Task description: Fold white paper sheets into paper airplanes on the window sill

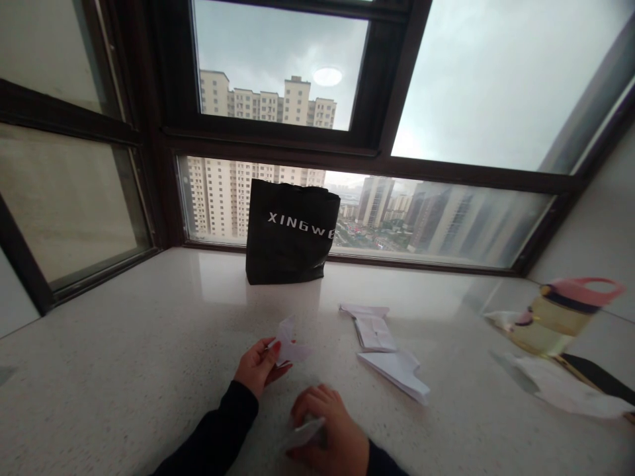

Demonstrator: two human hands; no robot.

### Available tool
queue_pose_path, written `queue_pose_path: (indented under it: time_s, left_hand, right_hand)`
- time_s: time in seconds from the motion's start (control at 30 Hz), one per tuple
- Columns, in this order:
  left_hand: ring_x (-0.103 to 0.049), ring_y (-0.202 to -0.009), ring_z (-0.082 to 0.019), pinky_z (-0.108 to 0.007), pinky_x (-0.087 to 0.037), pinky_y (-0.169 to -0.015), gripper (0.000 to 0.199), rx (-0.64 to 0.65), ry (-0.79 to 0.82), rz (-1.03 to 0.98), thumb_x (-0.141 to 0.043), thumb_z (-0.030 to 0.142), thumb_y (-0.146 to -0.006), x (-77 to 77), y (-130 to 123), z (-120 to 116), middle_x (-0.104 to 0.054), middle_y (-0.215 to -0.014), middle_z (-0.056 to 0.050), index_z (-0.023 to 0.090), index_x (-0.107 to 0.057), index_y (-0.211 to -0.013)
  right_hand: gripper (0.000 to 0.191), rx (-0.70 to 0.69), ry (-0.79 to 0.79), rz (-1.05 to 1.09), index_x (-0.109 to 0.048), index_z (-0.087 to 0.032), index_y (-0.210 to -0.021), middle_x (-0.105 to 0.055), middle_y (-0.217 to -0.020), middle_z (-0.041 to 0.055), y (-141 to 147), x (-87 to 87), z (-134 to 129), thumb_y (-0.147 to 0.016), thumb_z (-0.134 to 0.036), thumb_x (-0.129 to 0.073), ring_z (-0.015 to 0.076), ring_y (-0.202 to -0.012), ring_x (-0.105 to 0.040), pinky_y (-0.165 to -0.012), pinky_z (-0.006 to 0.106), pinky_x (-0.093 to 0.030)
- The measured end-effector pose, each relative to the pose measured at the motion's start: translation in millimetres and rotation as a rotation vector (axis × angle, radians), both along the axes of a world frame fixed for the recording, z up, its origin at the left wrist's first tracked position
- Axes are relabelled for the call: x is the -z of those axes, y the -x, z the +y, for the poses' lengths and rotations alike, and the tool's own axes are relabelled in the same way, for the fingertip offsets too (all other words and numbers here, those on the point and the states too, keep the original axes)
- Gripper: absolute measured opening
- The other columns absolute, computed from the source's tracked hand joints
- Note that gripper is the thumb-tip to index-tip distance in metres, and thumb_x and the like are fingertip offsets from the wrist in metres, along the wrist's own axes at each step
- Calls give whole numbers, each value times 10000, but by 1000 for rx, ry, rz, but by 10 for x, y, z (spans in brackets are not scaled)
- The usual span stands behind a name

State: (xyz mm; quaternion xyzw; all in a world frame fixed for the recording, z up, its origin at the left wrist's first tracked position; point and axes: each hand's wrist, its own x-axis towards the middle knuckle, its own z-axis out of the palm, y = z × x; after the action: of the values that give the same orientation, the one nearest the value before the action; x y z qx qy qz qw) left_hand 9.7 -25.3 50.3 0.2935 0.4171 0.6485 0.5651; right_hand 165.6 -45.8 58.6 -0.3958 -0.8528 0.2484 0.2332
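Note:
My left hand [258, 365] pinches a folded piece of white paper [288, 340] between thumb and fingers, with its pointed flaps spreading up and to the right. Nearer to me, my right hand [325, 426] is curled around another small folded piece of white paper [306, 433]; motion blurs it, so its shape is unclear. Beyond my right hand lie two more folded papers on the speckled white sill. One is a squarish folded paper [376, 332] with a wide top edge. Just in front of it rests a longer, pointed folded paper [397, 375].
A black bag [292, 238] with white lettering stands upright against the window. On the right are a yellowish bottle [555, 324] with a pink lid, crumpled white tissue [565, 387] and a dark flat object [595, 377]. Dark window frames border the sill [124, 370].

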Motion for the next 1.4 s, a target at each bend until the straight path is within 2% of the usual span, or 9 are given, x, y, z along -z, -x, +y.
queue_pose_path:
  time_s: [0.1, 0.23, 0.3, 0.4, 0.6, 0.87, 1.13, 1.27, 1.4]
  left_hand:
    - [-612, -679, -142, -249, -511, -637, 332, 14, 0, 12, -679, 339, -575, -8, 16, 5, -641, -783, -29, 151, -528, -804]
    - [-610, -670, -151, -264, -505, -630, 360, 87, 26, 47, -689, 369, -539, -11, -17, -18, -641, -772, -31, 153, -535, -782]
    - [-608, -611, -151, -263, -505, -578, 369, 147, 47, 77, -693, 384, -518, -8, -72, -54, -641, -697, -23, 150, -546, -761]
    - [-590, -524, -137, -255, -492, -510, 364, 234, 75, 115, -688, 400, -512, -10, -169, -123, -629, -599, -7, 153, -559, -747]
    - [-565, -526, -124, -310, -496, -566, 419, 331, 78, 100, -701, 429, -474, -51, -232, -201, -606, -595, 0, 156, -560, -759]
    - [-522, -510, -81, -326, -483, -622, 389, 373, 69, 77, -677, 457, -508, -43, -203, -206, -553, -617, 21, 172, -580, -753]
    - [-542, -561, -110, -337, -484, -626, 427, 391, 43, 134, -615, 524, -543, -40, -208, -216, -553, -611, 21, 163, -547, -762]
    - [-546, -588, -123, -295, -486, -587, 398, 376, 13, 201, -654, 457, -541, -20, -240, -204, -576, -609, 8, 145, -536, -757]
    - [-545, -613, -124, -296, -479, -606, 391, 344, -18, 225, -637, 464, -560, 8, -242, -184, -584, -641, 8, 149, -509, -755]
  right_hand:
    - [117, 65, 123, 243, -585, -184, -733, -611, -624, 15, -67, -101, 33, -709, -283, -527, 161, -595, -545, -577, 276, -406]
    - [258, 140, -44, 416, -579, -184, -676, -572, -539, 5, -165, -187, 91, -792, -327, -398, 142, -522, -524, -530, 255, -402]
    - [247, 107, -99, 396, -583, -193, -663, -565, -540, -1, -177, -211, 104, -786, -319, -409, 137, -518, -525, -496, 233, -399]
    - [193, 20, -37, 291, -606, -208, -755, -574, -550, -13, -157, -221, 115, -773, -294, -434, 118, -460, -533, -436, 198, -390]
    - [190, 86, -32, 142, -632, -203, -781, -614, -619, 19, -140, -179, 157, -748, -282, -462, 140, -490, -556, -460, 211, -393]
    - [219, 129, -25, 99, -641, -188, -722, -607, -598, 24, -155, -163, 158, -754, -297, -453, 143, -512, -551, -490, 215, -390]
    - [232, 150, 36, 49, -641, -184, -709, -616, -598, 16, -151, -134, 197, -749, -306, -448, 133, -513, -551, -494, 202, -371]
    - [209, 169, 54, 25, -634, -186, -677, -590, -558, 9, -157, -122, 200, -737, -282, -459, 139, -522, -541, -499, 210, -366]
    - [128, 218, -19, 137, -582, -179, -652, -552, -582, 2, -154, -95, 200, -692, -282, -518, 156, -590, -523, -537, 233, -374]
